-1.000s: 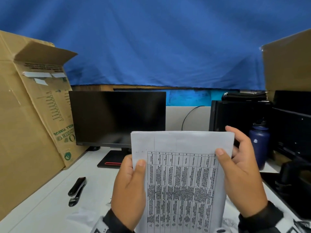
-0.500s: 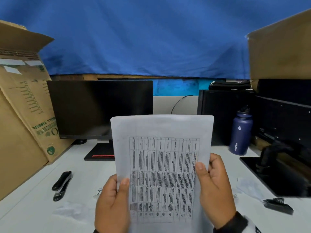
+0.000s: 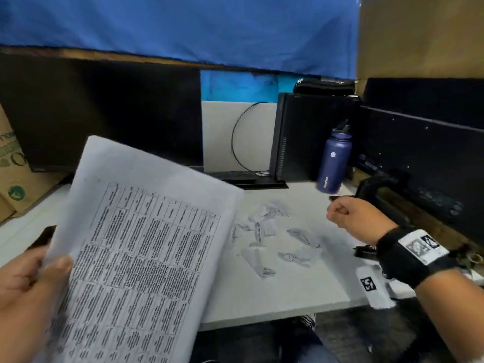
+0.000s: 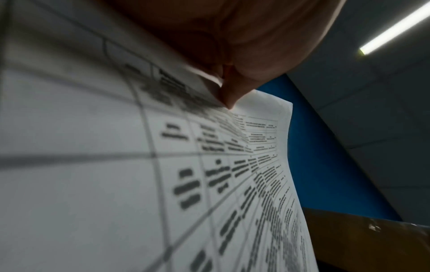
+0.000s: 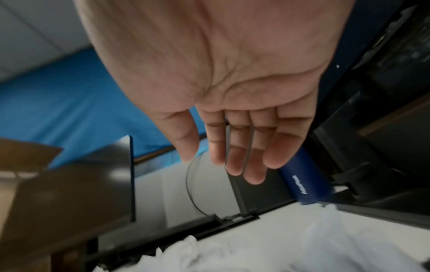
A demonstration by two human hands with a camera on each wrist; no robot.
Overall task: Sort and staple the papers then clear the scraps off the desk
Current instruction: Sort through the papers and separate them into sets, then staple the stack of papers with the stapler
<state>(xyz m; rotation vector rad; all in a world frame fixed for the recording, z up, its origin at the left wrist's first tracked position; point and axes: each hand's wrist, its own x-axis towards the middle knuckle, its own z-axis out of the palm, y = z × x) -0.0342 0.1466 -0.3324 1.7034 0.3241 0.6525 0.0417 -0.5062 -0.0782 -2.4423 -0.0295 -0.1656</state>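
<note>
Here, left hand [image 3: 28, 289] grips the papers [image 3: 141, 258] by their left edge — thumb on the printed face, sheets tilted up over the desk's [image 3: 275, 297] near-left part. Right hand [image 3: 358, 216] hovers above the desk's right side, holding nothing, fingers loosely extended in the wrist view. Scraps [image 3: 264, 237] lie scattered on the desk between the papers and right hand — a bottle [image 3: 334, 161] stands behind them.
</note>
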